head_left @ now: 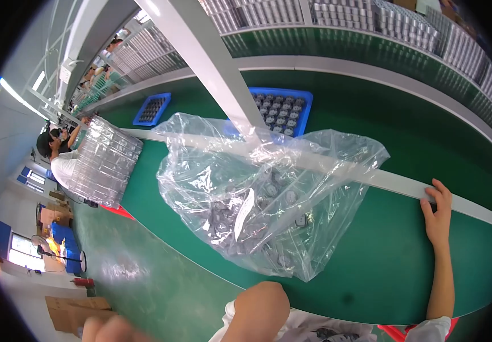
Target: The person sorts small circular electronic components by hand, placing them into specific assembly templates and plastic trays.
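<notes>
Your right hand rests on the white rail, fingers parted; your left hand is blurred, finger state unclear. Left arm contact could drag the clear bag.

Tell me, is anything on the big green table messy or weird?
Nothing looks spilled or broken. The clear plastic bag looks a bit messy, though: it's all crumpled, and the grey parts inside lie jumbled, while the pieces in the bigger blue tray behind it sit in rows.
</notes>
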`<state>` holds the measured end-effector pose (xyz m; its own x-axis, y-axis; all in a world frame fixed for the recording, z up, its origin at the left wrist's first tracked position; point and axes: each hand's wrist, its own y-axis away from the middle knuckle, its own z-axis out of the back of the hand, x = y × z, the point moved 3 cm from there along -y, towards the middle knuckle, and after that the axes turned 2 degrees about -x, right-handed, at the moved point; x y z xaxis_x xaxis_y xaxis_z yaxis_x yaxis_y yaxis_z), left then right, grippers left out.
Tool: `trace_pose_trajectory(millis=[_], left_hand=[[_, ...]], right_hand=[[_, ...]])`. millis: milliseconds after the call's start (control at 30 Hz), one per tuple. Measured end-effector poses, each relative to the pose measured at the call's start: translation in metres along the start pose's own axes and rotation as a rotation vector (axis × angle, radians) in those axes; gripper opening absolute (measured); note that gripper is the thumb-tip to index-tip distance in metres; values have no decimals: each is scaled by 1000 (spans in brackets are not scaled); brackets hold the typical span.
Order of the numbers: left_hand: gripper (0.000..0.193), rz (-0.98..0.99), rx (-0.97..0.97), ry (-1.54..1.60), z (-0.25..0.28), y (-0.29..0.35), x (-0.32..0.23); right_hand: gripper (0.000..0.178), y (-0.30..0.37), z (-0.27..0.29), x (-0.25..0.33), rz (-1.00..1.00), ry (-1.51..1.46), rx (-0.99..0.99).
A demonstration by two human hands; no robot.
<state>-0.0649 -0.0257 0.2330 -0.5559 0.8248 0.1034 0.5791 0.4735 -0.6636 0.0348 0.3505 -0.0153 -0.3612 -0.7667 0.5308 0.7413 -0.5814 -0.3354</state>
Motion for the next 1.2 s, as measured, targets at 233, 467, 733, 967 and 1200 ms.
trace_pose_trajectory(millis=[233, 467, 733, 967, 1200], left_hand=[[6, 676, 336, -345, 14, 54, 101], [13, 707, 898, -541, 44, 293, 150], [13, 1467, 935, -418, 68, 324, 152], [15, 1351, 1006, -416, 72, 335, 150], [28, 1351, 1023, -385, 76, 335, 152]], right_hand=[[24, 4, -6, -23, 57, -8, 22], [30, 3, -14, -24, 223, -96, -53], [28, 1, -6, -33, 144, -3, 34], [27, 2, -2, -30, 144, -46, 76], [26, 0, -2, -27, 160, -60, 98]])
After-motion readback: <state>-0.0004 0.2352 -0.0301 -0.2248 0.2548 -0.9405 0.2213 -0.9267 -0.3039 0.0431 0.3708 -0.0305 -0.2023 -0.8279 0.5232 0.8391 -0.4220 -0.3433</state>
